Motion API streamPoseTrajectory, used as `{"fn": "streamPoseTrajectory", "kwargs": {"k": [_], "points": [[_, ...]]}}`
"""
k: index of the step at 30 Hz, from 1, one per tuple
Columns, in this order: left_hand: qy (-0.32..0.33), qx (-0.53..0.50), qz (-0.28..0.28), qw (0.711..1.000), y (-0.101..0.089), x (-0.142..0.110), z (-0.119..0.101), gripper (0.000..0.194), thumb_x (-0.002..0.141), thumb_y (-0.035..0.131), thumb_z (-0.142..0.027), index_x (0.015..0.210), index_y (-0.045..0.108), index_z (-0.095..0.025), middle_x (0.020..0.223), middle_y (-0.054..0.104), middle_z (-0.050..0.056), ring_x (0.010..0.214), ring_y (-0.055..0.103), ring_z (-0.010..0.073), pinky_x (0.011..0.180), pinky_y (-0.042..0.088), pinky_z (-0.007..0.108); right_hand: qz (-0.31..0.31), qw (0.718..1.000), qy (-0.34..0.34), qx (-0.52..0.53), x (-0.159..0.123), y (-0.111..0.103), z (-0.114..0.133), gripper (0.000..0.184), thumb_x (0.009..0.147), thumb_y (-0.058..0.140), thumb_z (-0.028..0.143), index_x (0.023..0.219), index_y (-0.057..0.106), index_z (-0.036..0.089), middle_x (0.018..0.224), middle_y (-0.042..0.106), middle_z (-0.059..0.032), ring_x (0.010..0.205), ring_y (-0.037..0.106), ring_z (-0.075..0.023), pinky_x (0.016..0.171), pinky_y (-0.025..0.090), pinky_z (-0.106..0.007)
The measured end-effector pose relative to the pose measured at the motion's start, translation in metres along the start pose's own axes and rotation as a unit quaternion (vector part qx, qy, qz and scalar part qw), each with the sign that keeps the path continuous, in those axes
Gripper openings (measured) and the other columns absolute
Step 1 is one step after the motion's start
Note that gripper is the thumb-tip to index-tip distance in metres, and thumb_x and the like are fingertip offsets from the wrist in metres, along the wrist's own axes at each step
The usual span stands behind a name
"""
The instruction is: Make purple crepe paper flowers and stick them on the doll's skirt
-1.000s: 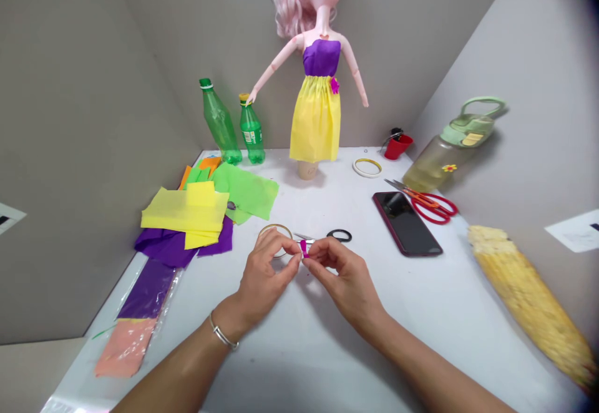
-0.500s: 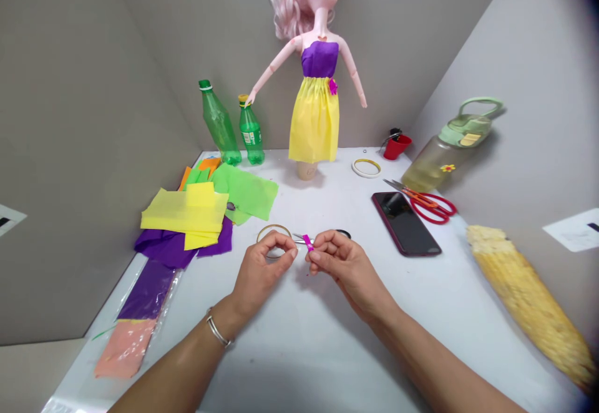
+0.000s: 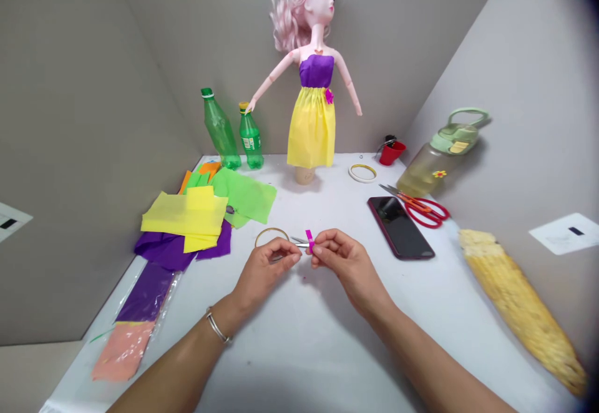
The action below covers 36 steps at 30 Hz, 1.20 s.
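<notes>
Nearest me, the person's bare forearms reach in over a white table (image 3: 299,338), a metal bangle (image 3: 217,327) on the left wrist. The right hand (image 3: 349,268) has its fingertips (image 3: 321,246) drawn narrow, pinching a magenta paper strip (image 3: 309,241) that stands upright, its top end poking above them. The left hand (image 3: 266,271) is curled, its fingertips (image 3: 292,262) just beside the strip but not touching it; I cannot tell whether it holds anything. The blades of small scissors (image 3: 299,242) show between the hands, their handles hidden behind the right hand. A thin gold-rimmed tape roll (image 3: 265,233) lies just behind the left fingers.

To the left lie a plastic sleeve (image 3: 161,291) of purple and pink paper, then heaped yellow crepe paper (image 3: 185,216), purple crepe paper (image 3: 163,252) and green crepe paper (image 3: 246,194). To the right are a long yellow bristly bundle (image 3: 519,307), a dark phone (image 3: 400,227) and red-handled scissors (image 3: 425,211).

Further back, a doll (image 3: 312,110) in a purple and yellow paper dress stands on a cup, between green plastic bottles (image 3: 219,129) and a white tape roll (image 3: 362,173), a red cup (image 3: 392,153) and a water jug (image 3: 437,158).
</notes>
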<state>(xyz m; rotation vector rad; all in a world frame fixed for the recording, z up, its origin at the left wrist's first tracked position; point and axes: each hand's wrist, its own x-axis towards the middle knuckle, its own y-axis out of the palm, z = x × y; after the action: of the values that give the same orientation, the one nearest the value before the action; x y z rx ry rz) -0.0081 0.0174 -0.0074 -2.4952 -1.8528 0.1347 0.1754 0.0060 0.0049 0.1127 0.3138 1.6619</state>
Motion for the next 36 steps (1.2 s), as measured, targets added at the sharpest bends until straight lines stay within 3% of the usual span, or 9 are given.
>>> {"fn": "streamPoseTrajectory", "kwargs": {"k": [6,14,18,21,23,27,29,32,36], "points": [[-0.038,-0.134,-0.012,0.99,0.011,-0.002,0.002,0.023,0.075,0.075,-0.034,0.088,0.066,-0.018,0.084,0.067,0.002,0.081,0.063,0.0164,0.081,0.047,0.029,-0.025,0.999,-0.033,-0.033,-0.004,0.013,-0.005,0.03,0.071,0.08,0.036,0.084,0.059,0.02,0.066,0.067,0.0018,0.061,0.061,-0.0138,0.064,0.05,-0.028],[-0.022,-0.151,-0.017,0.988,0.012,-0.004,-0.003,0.019,0.075,0.074,-0.033,0.082,0.065,-0.017,0.08,0.064,0.001,0.079,0.059,0.0164,0.08,0.046,0.029,-0.03,0.992,-0.064,-0.101,-0.006,0.013,-0.013,0.03,0.076,0.076,0.038,0.091,0.058,0.021,0.071,0.07,0.0,0.064,0.064,-0.016,0.067,0.052,-0.031],[-0.024,-0.165,-0.008,0.986,0.009,-0.003,0.0,0.013,0.076,0.072,-0.029,0.079,0.066,-0.017,0.077,0.062,-0.001,0.076,0.057,0.0134,0.076,0.044,0.026,-0.003,0.976,-0.089,-0.2,-0.006,0.007,-0.016,0.02,0.087,0.064,0.038,0.096,0.06,0.022,0.078,0.07,-0.0018,0.068,0.064,-0.017,0.069,0.051,-0.031],[-0.017,-0.178,-0.049,0.983,0.0,0.001,0.0,0.012,0.075,0.073,-0.027,0.076,0.067,-0.016,0.075,0.061,-0.001,0.071,0.055,0.0111,0.071,0.042,0.023,-0.027,0.932,-0.155,-0.326,-0.001,-0.005,-0.011,0.017,0.095,0.052,0.034,0.096,0.063,0.022,0.085,0.067,-0.0037,0.07,0.062,-0.0169,0.069,0.049,-0.03],[-0.02,-0.216,-0.11,0.97,-0.01,0.005,-0.002,0.017,0.07,0.078,-0.028,0.077,0.068,-0.016,0.075,0.063,0.0,0.071,0.056,0.0115,0.071,0.044,0.023,-0.019,0.877,-0.205,-0.434,0.003,-0.013,-0.007,0.018,0.096,0.048,0.028,0.095,0.064,0.022,0.087,0.065,-0.0044,0.074,0.061,-0.0178,0.071,0.048,-0.03],[0.004,-0.245,-0.168,0.955,-0.032,0.012,-0.007,0.028,0.064,0.082,-0.033,0.08,0.066,-0.017,0.077,0.061,-0.001,0.071,0.057,0.0107,0.073,0.047,0.023,0.122,0.731,-0.217,-0.635,0.008,-0.016,-0.01,0.026,0.093,0.042,0.007,0.098,0.064,0.02,0.092,0.063,-0.0067,0.084,0.06,-0.0195,0.074,0.046,-0.029],[0.011,-0.25,-0.179,0.951,-0.039,0.015,-0.006,0.03,0.062,0.083,-0.033,0.08,0.065,-0.017,0.076,0.061,-0.002,0.069,0.057,0.0099,0.072,0.047,0.023,0.151,0.688,-0.211,-0.678,0.008,-0.011,-0.015,0.03,0.086,0.043,-0.002,0.095,0.064,0.017,0.096,0.062,-0.0103,0.089,0.058,-0.0225,0.078,0.046,-0.031],[0.009,-0.247,-0.182,0.952,-0.043,0.019,0.001,0.031,0.061,0.083,-0.033,0.08,0.065,-0.016,0.076,0.062,-0.002,0.067,0.057,0.0096,0.071,0.047,0.022,0.143,0.672,-0.206,-0.696,0.004,-0.004,-0.017,0.034,0.076,0.043,-0.01,0.091,0.064,0.011,0.098,0.062,-0.0161,0.093,0.056,-0.0277,0.082,0.044,-0.038],[0.002,-0.238,-0.178,0.955,-0.042,0.021,0.01,0.029,0.062,0.083,-0.031,0.08,0.067,-0.015,0.075,0.062,-0.001,0.067,0.057,0.0091,0.07,0.046,0.021,0.167,0.673,-0.201,-0.692,-0.003,-0.008,-0.004,0.037,0.075,0.042,-0.01,0.086,0.065,0.016,0.091,0.063,-0.0081,0.084,0.059,-0.0204,0.076,0.045,-0.029]]}}
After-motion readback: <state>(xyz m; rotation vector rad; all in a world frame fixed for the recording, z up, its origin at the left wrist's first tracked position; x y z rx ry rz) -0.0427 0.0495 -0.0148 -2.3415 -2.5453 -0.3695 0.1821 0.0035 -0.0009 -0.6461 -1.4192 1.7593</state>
